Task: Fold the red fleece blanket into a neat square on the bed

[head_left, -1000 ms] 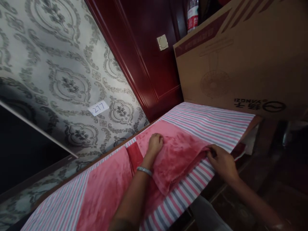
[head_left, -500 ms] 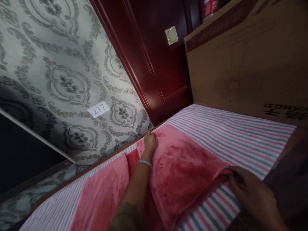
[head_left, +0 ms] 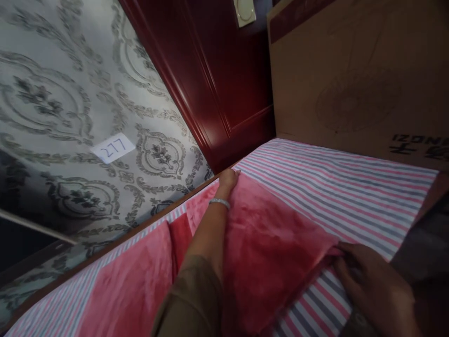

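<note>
A pink plush blanket (head_left: 270, 229) lies partly folded on a striped sheet (head_left: 336, 173). At its far corner, by the wall-side edge, my left hand (head_left: 228, 179) has its fingers curled on the fabric; a bracelet circles that wrist. My right hand (head_left: 375, 281) pinches the blanket's opposite corner at the near right and holds it slightly off the sheet. Between the two hands the blanket's edge runs nearly straight. Another folded section of the blanket spreads to the left, partly hidden behind my left forearm.
A large cardboard box (head_left: 351, 84) stands at the back right, on the sheet's far side. Dark red wood panelling (head_left: 224, 84) with a switch (head_left: 244, 11) rises behind. A paper label (head_left: 114, 148) marked 277 sticks to the patterned wallpaper (head_left: 45, 103) at left.
My left hand has slid right along the far edge, and the blanket between my hands looks flatter and tauter. My right hand keeps its pinch. The view has tilted down a little.
</note>
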Tool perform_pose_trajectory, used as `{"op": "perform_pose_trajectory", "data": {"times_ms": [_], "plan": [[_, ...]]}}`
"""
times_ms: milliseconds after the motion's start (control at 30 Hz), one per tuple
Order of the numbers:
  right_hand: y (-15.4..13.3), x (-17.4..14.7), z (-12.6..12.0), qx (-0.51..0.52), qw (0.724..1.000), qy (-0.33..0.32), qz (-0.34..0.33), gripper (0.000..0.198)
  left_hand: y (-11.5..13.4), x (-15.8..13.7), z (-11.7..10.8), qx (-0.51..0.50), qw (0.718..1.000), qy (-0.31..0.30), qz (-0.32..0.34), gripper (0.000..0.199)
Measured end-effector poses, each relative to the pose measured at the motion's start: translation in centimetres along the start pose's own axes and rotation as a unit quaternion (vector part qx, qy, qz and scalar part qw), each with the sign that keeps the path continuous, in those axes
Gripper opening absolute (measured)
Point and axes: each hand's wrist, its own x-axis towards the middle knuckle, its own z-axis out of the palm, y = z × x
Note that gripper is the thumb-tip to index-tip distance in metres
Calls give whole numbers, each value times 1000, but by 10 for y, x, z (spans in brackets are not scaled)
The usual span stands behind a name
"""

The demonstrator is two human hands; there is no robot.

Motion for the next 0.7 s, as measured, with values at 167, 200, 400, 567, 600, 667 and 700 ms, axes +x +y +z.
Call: {"op": "perform_pose_trajectory", "data": {"times_ms": [167, 200, 400, 567, 600, 667, 700], "plan": [[-3, 0, -2, -15, 1000, 2, -2, 17, 9, 18, 2, 16, 1000, -1, 12, 26], [-3, 0, -3, -13, 1000, 0, 1, 17, 9, 18, 3, 20, 1000, 10, 13, 27], [-5, -1, -6, 11, 999, -4, 30, 16, 3, 13, 10, 25, 995, 84, -37, 47], [-5, 1, -7, -4, 1000, -7, 20, 18, -3, 15, 17, 14, 996, 72, -56, 37], [-5, 1, -7, -8, 1000, -7, 19, 19, -3, 15, 17, 11, 996, 67, -49, 35], [-5, 2, -6, -14, 1000, -6, 22, 19, -4, 11, 13, 8, 997, 66, -30, 31], [-6, 3, -6, -15, 1000, -6, 24, 19, -5, 6, 10, 8, 997, 70, -20, 31]]}}
